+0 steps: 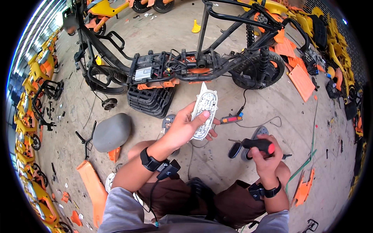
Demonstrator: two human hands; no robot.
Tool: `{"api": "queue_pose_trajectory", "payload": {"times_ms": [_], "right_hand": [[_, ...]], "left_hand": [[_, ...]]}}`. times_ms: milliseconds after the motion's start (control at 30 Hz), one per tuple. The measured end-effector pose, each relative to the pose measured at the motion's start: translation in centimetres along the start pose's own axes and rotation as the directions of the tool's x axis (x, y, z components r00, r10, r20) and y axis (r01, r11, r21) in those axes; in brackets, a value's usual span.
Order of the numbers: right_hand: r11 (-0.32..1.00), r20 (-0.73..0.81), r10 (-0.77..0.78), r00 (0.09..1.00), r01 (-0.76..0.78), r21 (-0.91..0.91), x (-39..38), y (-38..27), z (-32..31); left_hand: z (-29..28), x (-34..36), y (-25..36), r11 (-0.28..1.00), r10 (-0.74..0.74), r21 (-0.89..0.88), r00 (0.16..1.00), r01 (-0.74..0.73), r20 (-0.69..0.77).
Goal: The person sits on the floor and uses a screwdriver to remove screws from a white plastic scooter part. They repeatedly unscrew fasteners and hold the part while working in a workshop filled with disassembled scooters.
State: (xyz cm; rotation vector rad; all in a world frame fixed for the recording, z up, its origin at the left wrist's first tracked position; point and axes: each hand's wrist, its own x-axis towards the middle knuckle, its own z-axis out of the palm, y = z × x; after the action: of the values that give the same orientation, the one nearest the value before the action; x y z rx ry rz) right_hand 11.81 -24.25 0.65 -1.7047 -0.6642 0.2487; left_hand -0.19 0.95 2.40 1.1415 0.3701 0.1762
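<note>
My left hand [182, 123] grips a white oval lamp housing [206, 101] with a shiny, silvery faceted inside. The thumb presses on its face and the fingers curl behind it. In my right hand [268, 160] is a screwdriver [254, 145] with a thick black and red handle; its thin shaft points left, apart from the housing. Beyond both hands stands a stripped black scooter frame [105, 48], its wheels still on and cables exposed in the middle.
A black crate [149, 101] sits under the frame. A grey seat [112, 132] and an orange panel [92, 186] lie to the left. Near my feet is a red and black corded device [232, 119]. Orange panels [301, 81] are heaped at right; yellow scooters [37, 194] line the left.
</note>
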Motion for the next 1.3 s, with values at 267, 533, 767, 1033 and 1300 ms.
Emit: {"api": "queue_pose_trajectory", "payload": {"times_ms": [267,533,767,1033,1300], "right_hand": [[0.982,0.124,-0.141,0.982,0.123,0.142,0.4,-0.3,2.7],[1.000,0.186,-0.017,0.982,0.021,-0.018,0.7,-0.8,4.6],[0.991,0.203,-0.087,0.975,0.106,-0.084,0.9,-1.2,5.0],[0.990,0.165,-0.127,0.978,0.136,-0.044,0.8,-1.2,5.2],[0.991,0.172,-0.132,0.976,0.136,-0.011,0.8,-1.2,5.0]], "left_hand": [[0.5,-0.6,0.2,1.000,0.020,-0.004,0.990,-0.020,0.142],[1.1,-0.5,0.1,0.995,-0.068,-0.059,0.987,0.077,0.145],[0.8,-0.7,1.0,0.954,-0.131,-0.238,0.969,0.181,0.211],[0.6,-1.1,1.0,0.976,-0.053,-0.182,0.941,0.120,0.335],[0.8,-1.2,0.9,0.993,-0.009,-0.109,0.925,0.054,0.381]]}}
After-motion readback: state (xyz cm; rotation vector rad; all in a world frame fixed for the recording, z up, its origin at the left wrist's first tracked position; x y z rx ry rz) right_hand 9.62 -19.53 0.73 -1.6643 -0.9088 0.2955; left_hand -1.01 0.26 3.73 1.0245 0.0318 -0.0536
